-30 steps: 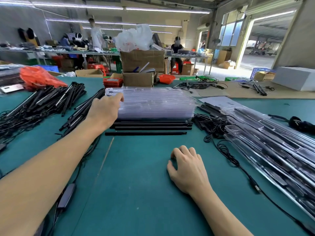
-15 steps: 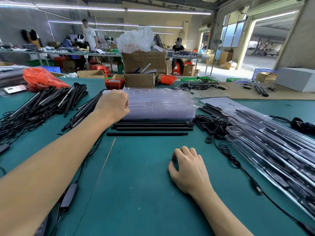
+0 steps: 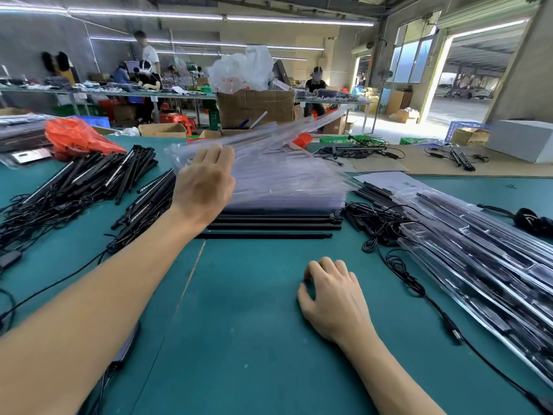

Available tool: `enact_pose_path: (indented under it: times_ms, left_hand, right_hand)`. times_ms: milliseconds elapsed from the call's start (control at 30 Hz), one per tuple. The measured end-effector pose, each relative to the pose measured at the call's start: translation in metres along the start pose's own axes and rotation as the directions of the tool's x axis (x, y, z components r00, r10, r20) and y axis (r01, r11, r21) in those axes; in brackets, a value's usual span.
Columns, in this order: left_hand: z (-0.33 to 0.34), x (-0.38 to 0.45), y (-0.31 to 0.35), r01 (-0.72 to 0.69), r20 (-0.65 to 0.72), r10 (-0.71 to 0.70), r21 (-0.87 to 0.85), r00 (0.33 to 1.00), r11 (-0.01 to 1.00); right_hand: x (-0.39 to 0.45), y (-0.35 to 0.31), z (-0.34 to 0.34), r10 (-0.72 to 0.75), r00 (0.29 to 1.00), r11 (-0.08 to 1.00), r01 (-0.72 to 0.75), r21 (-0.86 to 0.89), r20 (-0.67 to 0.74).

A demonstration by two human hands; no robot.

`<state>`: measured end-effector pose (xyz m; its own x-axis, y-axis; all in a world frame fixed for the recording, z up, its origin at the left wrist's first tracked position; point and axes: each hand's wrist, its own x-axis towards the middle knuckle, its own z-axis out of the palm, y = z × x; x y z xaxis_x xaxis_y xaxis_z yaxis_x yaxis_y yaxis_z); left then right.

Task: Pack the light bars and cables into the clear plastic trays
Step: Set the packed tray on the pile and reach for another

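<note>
Head view: left hand now lifts top clear tray off tray stack at frame centre, fingers gripping near end; half second ago tray lay flat. Packing can begin soon. Right hand rests loosely curled, holding nothing, on green table. Loose light bars below stack; bare table at lower centre.

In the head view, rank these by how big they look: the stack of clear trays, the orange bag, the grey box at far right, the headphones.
1. Stack of clear trays, largest.
2. Orange bag and grey box look alike; the box is cut by the frame edge, so unranked.
3. Headphones, smallest.
</note>
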<state>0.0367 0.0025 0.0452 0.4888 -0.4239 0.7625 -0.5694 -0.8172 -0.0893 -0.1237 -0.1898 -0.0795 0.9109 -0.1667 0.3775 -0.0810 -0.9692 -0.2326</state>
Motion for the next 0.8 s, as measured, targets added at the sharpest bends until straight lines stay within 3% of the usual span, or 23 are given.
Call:
enact_pose_path:
  times_ms: [167,367,433,500,567,633,700,800]
  left_hand:
    - [0.004,-0.003,0.000,0.007,-0.004,-0.007,0.017,1.000,1.000]
    - [-0.010,0.005,0.011,-0.018,-0.159,0.007,-0.063,0.987,0.998]
    - [-0.019,-0.001,0.020,-0.048,-0.196,0.028,-0.098,0.980,0.994]
    - [-0.030,-0.011,0.035,-0.077,-0.221,0.046,-0.135,0.974,0.988]
    - [-0.043,-0.025,0.055,-0.114,-0.229,0.073,-0.174,0.971,0.978]
    - [-0.058,-0.041,0.078,-0.150,-0.197,0.106,-0.224,0.975,0.963]
    - [-0.072,-0.059,0.100,-0.160,-0.127,0.128,-0.288,0.984,0.944]
    - [-0.090,-0.091,0.123,-0.151,-0.003,0.159,-0.342,0.987,0.928]
  right_hand:
    - [0.000,0.000,0.000,0.002,1.000,1.000,-0.002,-0.006,-0.006]
    - [0.002,0.002,0.001,-0.016,0.999,1.000,0.015,-0.006,-0.031]
    - [0.003,0.003,0.003,-0.018,0.998,0.997,0.023,0.080,-0.068]
    - [0.004,0.004,0.001,0.068,0.992,0.948,-0.031,0.316,-0.108]
    - [0.007,0.006,-0.004,0.237,0.966,0.766,-0.119,0.632,-0.105]
    - [0.010,0.012,-0.011,0.438,0.895,0.446,-0.134,0.885,-0.086]
    - [0.010,0.019,-0.019,0.578,0.816,0.166,-0.075,0.983,-0.035]
    - [0.006,0.023,-0.024,0.604,0.797,-0.006,0.010,1.000,-0.005]
